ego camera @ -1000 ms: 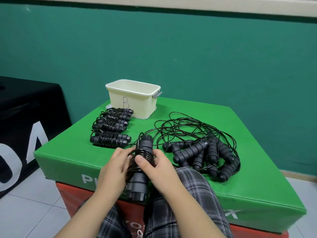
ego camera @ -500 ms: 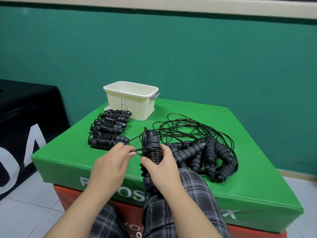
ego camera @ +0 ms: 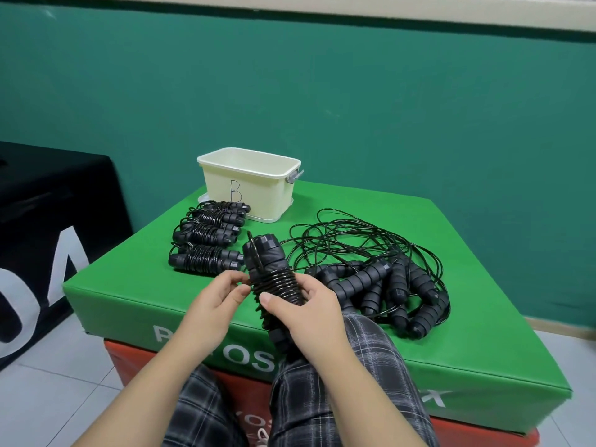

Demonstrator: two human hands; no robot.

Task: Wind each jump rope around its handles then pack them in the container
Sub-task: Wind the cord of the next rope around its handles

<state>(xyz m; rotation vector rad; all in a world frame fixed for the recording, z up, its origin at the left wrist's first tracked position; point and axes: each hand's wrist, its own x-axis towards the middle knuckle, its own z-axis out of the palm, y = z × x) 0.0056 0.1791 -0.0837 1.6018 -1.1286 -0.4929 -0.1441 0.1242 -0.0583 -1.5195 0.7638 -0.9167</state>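
My right hand (ego camera: 306, 312) grips a pair of black jump rope handles (ego camera: 269, 259) with cord coiled round their middle, held upright and tilted over the green mat's near edge. My left hand (ego camera: 214, 300) pinches the loose cord at the left side of the coil. Several wound ropes (ego camera: 206, 240) lie in a row left of centre. A pile of unwound ropes (ego camera: 380, 279) with tangled cord lies to the right. The cream container (ego camera: 248, 182) marked "B" stands at the back.
Everything sits on a green padded block (ego camera: 467, 333) stacked on a red one (ego camera: 129, 356). My plaid-trousered knee (ego camera: 364, 337) overlaps the mat's front edge. A black covered table (ego camera: 48, 221) stands to the left, a green wall behind.
The handles were raised and tilted more upright, and more turns of cord sit on the coil. My left hand drew the cord out to the left, then came back to the coil.
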